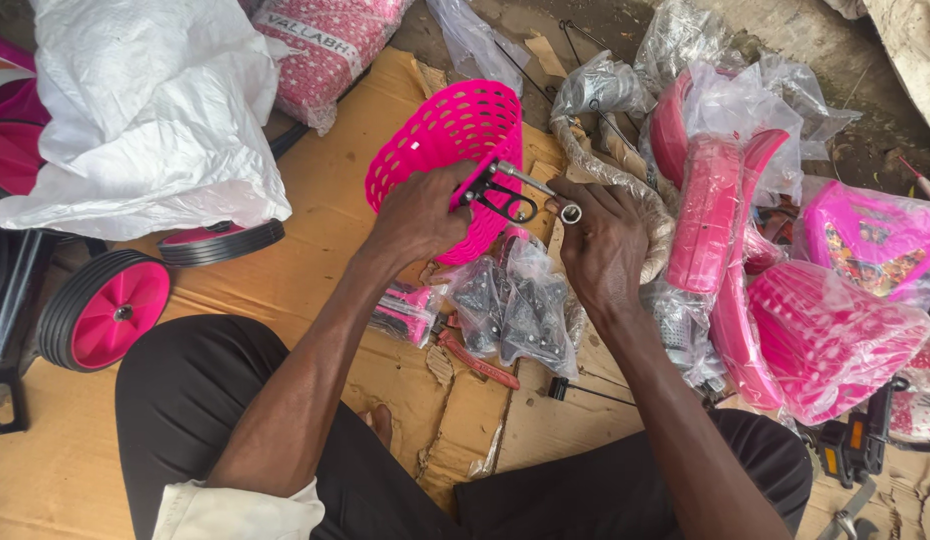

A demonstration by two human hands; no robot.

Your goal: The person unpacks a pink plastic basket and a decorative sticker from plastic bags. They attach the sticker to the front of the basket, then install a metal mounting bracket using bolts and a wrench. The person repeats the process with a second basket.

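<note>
The left hand point(417, 215) is closed on a black bracket point(502, 193) against the pink basket point(447, 135). The right hand point(602, 240) pinches a metal wrench point(541, 186) on the bracket, above the cardboard point(315, 250) on the floor

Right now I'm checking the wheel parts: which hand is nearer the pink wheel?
Left. The left hand is on the pink basket, up and right of the pink wheel. The right hand is farther right, past the bagged hardware.
</note>
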